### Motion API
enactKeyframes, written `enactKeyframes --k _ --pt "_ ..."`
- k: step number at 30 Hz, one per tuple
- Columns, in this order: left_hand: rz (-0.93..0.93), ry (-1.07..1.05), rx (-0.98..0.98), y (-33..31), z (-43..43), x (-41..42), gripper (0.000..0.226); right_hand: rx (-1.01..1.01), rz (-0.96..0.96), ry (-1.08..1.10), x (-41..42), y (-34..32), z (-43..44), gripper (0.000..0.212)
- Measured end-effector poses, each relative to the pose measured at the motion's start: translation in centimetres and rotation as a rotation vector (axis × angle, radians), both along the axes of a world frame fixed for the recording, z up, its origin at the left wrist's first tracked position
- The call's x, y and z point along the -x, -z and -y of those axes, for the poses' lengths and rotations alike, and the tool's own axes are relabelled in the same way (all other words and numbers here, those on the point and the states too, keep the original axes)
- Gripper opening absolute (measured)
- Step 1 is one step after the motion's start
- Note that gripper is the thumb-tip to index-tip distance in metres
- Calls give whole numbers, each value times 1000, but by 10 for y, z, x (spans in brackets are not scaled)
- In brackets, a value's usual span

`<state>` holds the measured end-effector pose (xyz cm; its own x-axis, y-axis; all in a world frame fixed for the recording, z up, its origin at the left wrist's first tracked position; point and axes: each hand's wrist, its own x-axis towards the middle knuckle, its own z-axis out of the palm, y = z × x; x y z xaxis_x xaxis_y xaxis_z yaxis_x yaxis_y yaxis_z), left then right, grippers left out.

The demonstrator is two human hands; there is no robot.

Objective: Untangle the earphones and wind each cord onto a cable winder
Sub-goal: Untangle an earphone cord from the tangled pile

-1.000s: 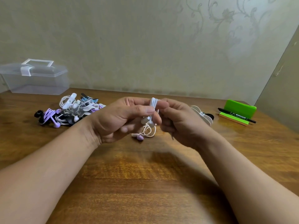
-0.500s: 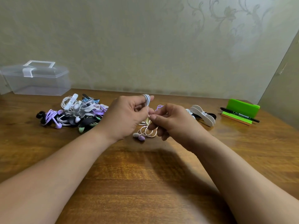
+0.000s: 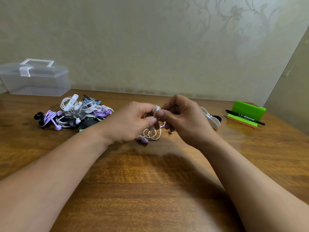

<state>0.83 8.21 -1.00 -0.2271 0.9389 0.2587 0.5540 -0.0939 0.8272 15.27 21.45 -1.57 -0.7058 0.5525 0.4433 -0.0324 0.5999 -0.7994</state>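
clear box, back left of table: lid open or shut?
Shut. The lid sits flush on the clear box, and its white latch is folded down over the seam.

black pen [image 3: 245,117], white print, too blurred to read

Both bare forearms reach in from the lower corners, the left from 8 o'clock and the right from 4 o'clock, and meet near the middle. The left hand [image 3: 132,121] has its fingers curled, thumb and forefinger pinching a white cord [image 3: 156,109]. The right hand [image 3: 185,119], at its 3 o'clock and touching it, pinches the same cord with curled fingers.
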Motion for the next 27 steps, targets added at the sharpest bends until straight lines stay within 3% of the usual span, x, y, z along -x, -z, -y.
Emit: enactKeyframes --k 4,8,13,15,17,19,23,25,27 --pt "64 66 24 2 -2 0 16 14 -54 -13 -1 -3 -7 28" --pt "367 124 -25 -1 -2 -2 17 156 -106 -61 -7 -12 -13 23" --pt "515 31 -99 1 -7 6 19 263 -324 218 -40 -38 -56 26" --pt "552 35 -114 2 -7 6 21 238 -304 397 -53 -39 -71 28" --pt "565 53 -122 4 -8 5 22 158 -143 524 -59 -35 -78 28" --pt "577 72 -108 5 -9 2 21 5 142 578 -62 -30 -78 26" --pt "606 93 -52 8 -10 -3 21 -168 805 469 -61 -21 -70 25" --pt "608 92 -55 8 -11 -2 21 -178 925 423 -60 -21 -65 27" --pt "611 83 -73 8 -11 -1 21 -178 928 398 -59 -25 -61 25"
